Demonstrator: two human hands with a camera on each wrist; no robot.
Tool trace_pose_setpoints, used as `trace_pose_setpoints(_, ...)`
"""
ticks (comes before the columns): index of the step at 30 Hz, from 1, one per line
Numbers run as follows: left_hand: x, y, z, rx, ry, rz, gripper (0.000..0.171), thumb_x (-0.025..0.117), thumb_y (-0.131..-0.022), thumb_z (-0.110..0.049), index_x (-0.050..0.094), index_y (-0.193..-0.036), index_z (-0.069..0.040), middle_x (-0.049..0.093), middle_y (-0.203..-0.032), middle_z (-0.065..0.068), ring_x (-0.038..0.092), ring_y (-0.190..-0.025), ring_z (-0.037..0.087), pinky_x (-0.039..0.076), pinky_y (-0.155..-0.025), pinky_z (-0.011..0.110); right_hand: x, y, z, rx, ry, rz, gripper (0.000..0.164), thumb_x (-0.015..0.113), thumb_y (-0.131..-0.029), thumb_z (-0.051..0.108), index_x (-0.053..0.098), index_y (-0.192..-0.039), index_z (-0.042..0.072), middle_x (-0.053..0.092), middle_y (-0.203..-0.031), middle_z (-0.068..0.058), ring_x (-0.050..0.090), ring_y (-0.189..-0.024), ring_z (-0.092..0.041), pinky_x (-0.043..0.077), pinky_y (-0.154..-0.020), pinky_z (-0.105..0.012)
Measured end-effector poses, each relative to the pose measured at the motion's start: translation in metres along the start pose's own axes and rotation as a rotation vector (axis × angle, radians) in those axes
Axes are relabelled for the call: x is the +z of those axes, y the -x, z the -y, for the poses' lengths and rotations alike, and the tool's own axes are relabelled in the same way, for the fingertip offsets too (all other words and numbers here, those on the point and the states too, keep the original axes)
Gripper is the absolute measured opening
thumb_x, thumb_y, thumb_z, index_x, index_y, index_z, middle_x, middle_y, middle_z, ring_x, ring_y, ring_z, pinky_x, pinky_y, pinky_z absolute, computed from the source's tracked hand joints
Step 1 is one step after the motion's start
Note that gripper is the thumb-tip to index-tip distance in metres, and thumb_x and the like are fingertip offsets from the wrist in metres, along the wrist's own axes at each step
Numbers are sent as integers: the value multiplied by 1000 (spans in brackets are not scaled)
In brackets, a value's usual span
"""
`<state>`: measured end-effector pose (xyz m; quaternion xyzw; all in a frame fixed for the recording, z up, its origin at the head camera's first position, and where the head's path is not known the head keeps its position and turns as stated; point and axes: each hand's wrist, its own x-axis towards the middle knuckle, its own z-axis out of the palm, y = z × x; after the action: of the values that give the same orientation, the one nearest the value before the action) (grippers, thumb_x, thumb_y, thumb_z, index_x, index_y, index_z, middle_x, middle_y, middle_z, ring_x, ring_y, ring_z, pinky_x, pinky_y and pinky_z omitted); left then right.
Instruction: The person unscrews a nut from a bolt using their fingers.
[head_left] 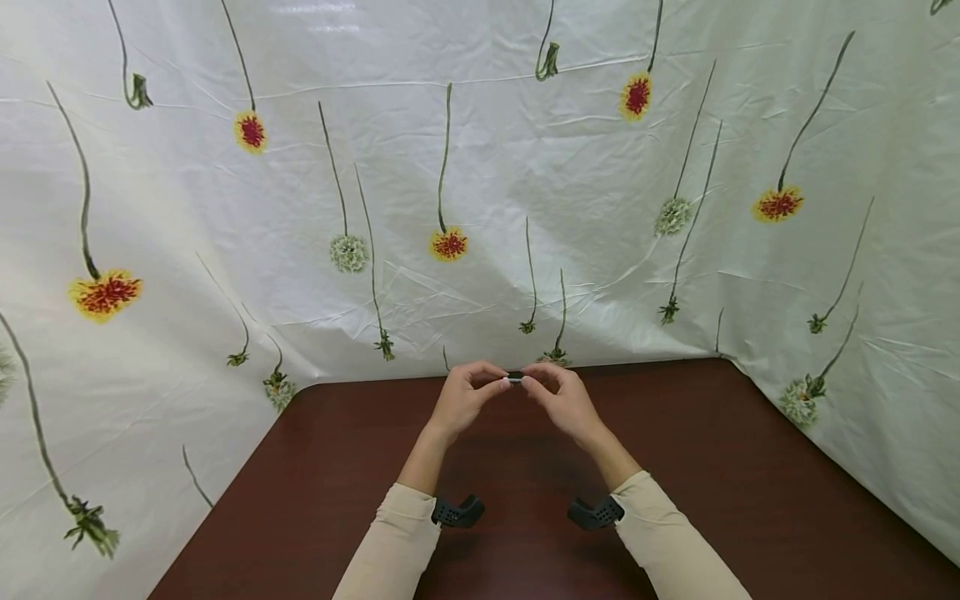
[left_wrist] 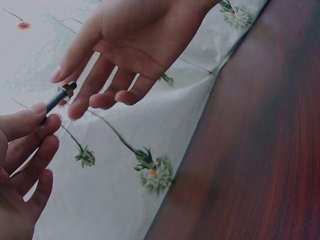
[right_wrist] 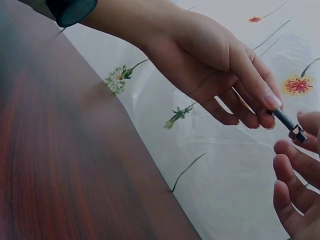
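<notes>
My left hand point(head_left: 461, 402) pinches a dark threaded bolt point(left_wrist: 54, 101) between thumb and fingertips, above the far part of the table. A small metallic nut point(right_wrist: 295, 132) sits around the bolt near its free end, a short length of thread sticking out past it. My right hand point(head_left: 566, 404) is held at that end, its thumb point(left_wrist: 56, 75) a little apart from the nut in the left wrist view. One of its fingertips shows partly behind the nut, and the other fingers hang loosely bent below.
A dark red-brown wooden table point(head_left: 337, 483) lies under both forearms. White cloth point(head_left: 397, 150) printed with flowers hangs behind and along the sides. Each wrist wears a black band, the left band point(head_left: 457, 512) and the right band point(head_left: 595, 513), below light beige sleeves.
</notes>
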<state>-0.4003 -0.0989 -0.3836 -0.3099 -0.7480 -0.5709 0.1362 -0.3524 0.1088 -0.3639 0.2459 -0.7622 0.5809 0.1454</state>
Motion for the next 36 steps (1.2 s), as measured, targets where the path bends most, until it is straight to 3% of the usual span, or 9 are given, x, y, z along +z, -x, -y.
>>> trace_pose_setpoints(4,0,0,1,-5,5,1,12,77,-95,-10,78,-105,-4,77,-100,5,69,-98,23,52,-85,40,1,0,0,8,-13,-7,18,64,-103,2,70,-114,-10,73,-99,-21,68,-92,-38,54,-76,-34)
trace_pose_setpoints(10,0,1,1,-22,0,10,13,77,-96,-11,78,-106,-4,77,-101,4,68,-100,23,51,-86,42,0,0,-3,-49,-10,-3,21,68,-96,-6,65,-117,-11,68,-111,-26,66,-95,-37,52,-78,-38)
trace_pose_setpoints(13,0,1,1,-21,2,13,17,76,-96,-11,76,-108,2,76,-101,5,68,-99,23,51,-85,42,1,-4,-16,-49,-1,-8,24,68,-98,-2,65,-121,-8,68,-112,-24,66,-95,-37,52,-78,-40)
trace_pose_setpoints(18,-1,0,0,-7,5,14,18,76,-96,-10,76,-108,3,76,-101,6,69,-97,23,52,-84,41,4,-11,-37,-13,4,-30,22,65,-104,9,69,-121,-4,72,-103,-19,67,-90,-33,52,-73,-32)
trace_pose_setpoints(23,-1,0,-1,-10,15,11,15,76,-96,-10,77,-107,0,76,-100,5,68,-97,22,52,-84,40,3,-13,-40,-30,-17,-24,16,71,-98,2,71,-114,-1,72,-105,-18,68,-92,-30,51,-76,-33)
trace_pose_setpoints(27,-1,0,-1,-8,10,8,16,76,-96,-10,76,-107,2,76,-100,6,68,-98,22,51,-84,39,2,-12,-40,-51,-28,-19,25,74,-95,-2,68,-119,2,70,-110,-16,68,-94,-28,53,-79,-36)
trace_pose_setpoints(31,-1,0,0,-3,11,3,14,76,-95,-8,77,-106,1,77,-100,6,68,-97,22,52,-83,38,3,-11,-40,-29,-23,-19,29,72,-99,8,67,-126,2,71,-108,-14,68,-93,-33,54,-77,-38)
trace_pose_setpoints(36,0,0,0,-7,19,1,12,77,-95,-8,78,-104,-2,77,-99,6,69,-96,22,52,-83,38,4,-11,-39,-6,-44,-27,20,66,-104,13,73,-116,-1,73,-98,-17,68,-90,-36,55,-78,-42)
